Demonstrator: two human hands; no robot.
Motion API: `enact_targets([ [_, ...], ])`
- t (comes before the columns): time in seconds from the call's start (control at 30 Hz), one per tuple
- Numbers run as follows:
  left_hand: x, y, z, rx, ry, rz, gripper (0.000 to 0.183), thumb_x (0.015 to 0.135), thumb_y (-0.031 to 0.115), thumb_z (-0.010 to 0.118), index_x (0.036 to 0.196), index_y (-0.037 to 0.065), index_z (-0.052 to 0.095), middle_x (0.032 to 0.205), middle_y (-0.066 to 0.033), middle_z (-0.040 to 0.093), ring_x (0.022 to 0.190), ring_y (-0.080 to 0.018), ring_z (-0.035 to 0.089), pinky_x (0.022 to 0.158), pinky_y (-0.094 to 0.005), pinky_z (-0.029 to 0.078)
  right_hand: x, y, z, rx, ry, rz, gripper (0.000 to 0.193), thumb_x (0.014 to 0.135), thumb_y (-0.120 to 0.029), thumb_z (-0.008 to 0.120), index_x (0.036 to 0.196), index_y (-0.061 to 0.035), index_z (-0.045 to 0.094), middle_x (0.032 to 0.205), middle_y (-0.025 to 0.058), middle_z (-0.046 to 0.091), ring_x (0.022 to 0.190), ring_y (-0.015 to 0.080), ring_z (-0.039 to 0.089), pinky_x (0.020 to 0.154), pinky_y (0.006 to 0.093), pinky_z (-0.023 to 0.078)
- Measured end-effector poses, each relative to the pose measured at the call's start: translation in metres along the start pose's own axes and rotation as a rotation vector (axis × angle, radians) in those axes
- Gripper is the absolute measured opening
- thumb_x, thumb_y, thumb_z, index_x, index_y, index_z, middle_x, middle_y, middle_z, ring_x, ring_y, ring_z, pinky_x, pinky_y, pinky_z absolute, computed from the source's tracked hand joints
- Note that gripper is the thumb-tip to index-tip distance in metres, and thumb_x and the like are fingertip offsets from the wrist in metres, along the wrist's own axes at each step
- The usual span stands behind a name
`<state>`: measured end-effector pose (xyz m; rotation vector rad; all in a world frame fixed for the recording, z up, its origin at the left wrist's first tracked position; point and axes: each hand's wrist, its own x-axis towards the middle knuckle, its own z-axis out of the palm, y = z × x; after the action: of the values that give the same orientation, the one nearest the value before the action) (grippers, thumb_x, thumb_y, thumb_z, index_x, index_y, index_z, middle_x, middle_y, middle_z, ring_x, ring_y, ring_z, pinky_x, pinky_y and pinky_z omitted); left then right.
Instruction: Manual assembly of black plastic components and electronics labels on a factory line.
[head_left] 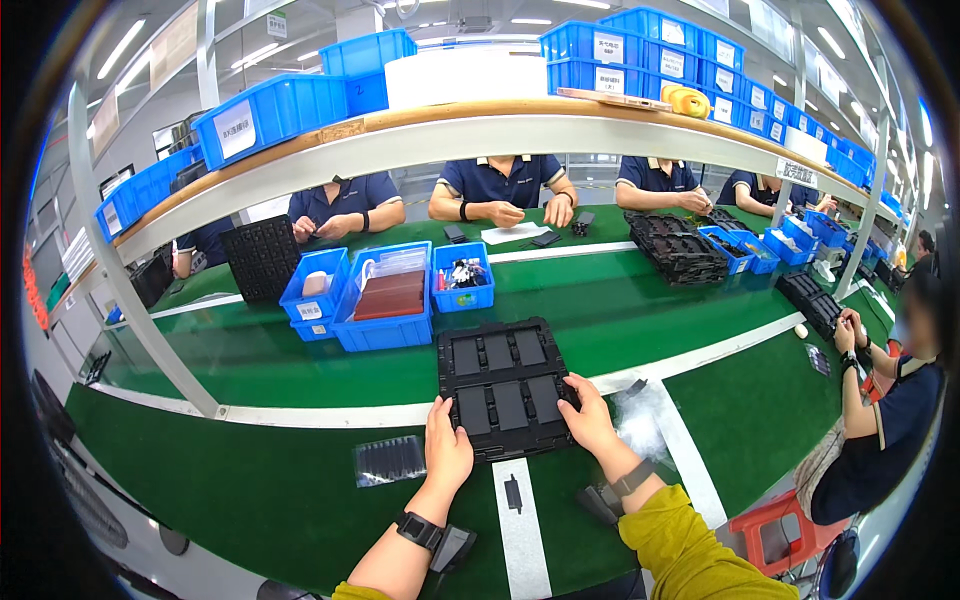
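At the green bench point(300, 490) in the head view, I see a black compartmented tray point(503, 375) between both hands; the left hand point(447, 445) grasps its left edge, the right hand point(592, 415) its right. Beyond it stands a blue bin point(388, 333); left of the left hand lies a clear packet point(390, 461) of dark strips.

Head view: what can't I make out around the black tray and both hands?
All in the head view:
Underside of the black tray: hidden by its own top.
Whether the left hand and right hand reach beneath it: hidden by the tray's edges.
Details of the small black part: too small.
Clear pack: fine detail too small.
Right sleeve: cut off by the lower edge.
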<state>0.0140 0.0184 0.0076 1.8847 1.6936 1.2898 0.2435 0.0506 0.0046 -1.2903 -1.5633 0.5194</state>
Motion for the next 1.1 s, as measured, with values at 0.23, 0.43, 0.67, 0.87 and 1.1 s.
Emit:
enact_targets([
  [0.23, 0.001, 0.001, 0.000, -0.011, -0.005, 0.003, 0.047, 0.077, -0.002, 0.046, 0.123, -0.002, 0.035, 0.132, -0.0228, 0.031, 0.123, -0.0362, 0.030, 0.102, -0.0399, 0.026, 0.000, 0.006, 0.001, 0.014, 0.009, -0.013, 0.040, 0.074, -0.008, 0.059, 0.111, 0.0020, 0.049, 0.121, 0.0197, 0.047, 0.113, 0.0330, 0.044, 0.097, 0.0362, 0.034],
  [0.43, 0.000, 0.001, 0.001, 0.001, -0.005, 0.004, 0.047, 0.077, -0.002, 0.046, 0.123, -0.001, 0.035, 0.132, -0.0224, 0.031, 0.123, -0.0364, 0.030, 0.102, -0.0400, 0.026, 0.000, 0.009, 0.001, -0.056, 0.010, -0.041, 0.040, 0.075, -0.006, 0.059, 0.112, 0.0005, 0.049, 0.121, 0.0154, 0.047, 0.110, 0.0260, 0.048, 0.094, 0.0312, 0.037],
  [0.67, 0.000, -0.002, 0.001, 0.008, 0.002, 0.019, 0.047, 0.077, -0.002, 0.046, 0.123, -0.001, 0.035, 0.132, -0.0229, 0.031, 0.123, -0.0368, 0.030, 0.102, -0.0405, 0.026, 0.000, 0.006, 0.001, -0.053, 0.011, -0.025, 0.040, 0.074, -0.006, 0.060, 0.113, -0.0002, 0.049, 0.121, 0.0151, 0.048, 0.109, 0.0264, 0.049, 0.092, 0.0314, 0.038],
  [0.87, 0.000, -0.002, 0.001, 0.008, 0.005, 0.019, 0.047, 0.077, -0.002, 0.047, 0.123, -0.001, 0.035, 0.132, -0.0231, 0.032, 0.123, -0.0369, 0.030, 0.102, -0.0406, 0.026, 0.000, 0.007, 0.002, -0.059, 0.009, -0.025, 0.040, 0.074, -0.006, 0.060, 0.113, -0.0011, 0.049, 0.122, 0.0146, 0.047, 0.109, 0.0266, 0.049, 0.092, 0.0315, 0.038],
  [1.1, 0.000, -0.002, 0.002, 0.012, 0.010, 0.040, 0.047, 0.077, -0.002, 0.046, 0.123, -0.001, 0.035, 0.131, -0.0242, 0.032, 0.122, -0.0376, 0.031, 0.102, -0.0409, 0.026, 0.000, 0.009, 0.001, -0.023, 0.017, -0.028, 0.040, 0.075, -0.005, 0.059, 0.113, -0.0009, 0.049, 0.122, 0.0149, 0.047, 0.110, 0.0266, 0.048, 0.094, 0.0315, 0.037],
])
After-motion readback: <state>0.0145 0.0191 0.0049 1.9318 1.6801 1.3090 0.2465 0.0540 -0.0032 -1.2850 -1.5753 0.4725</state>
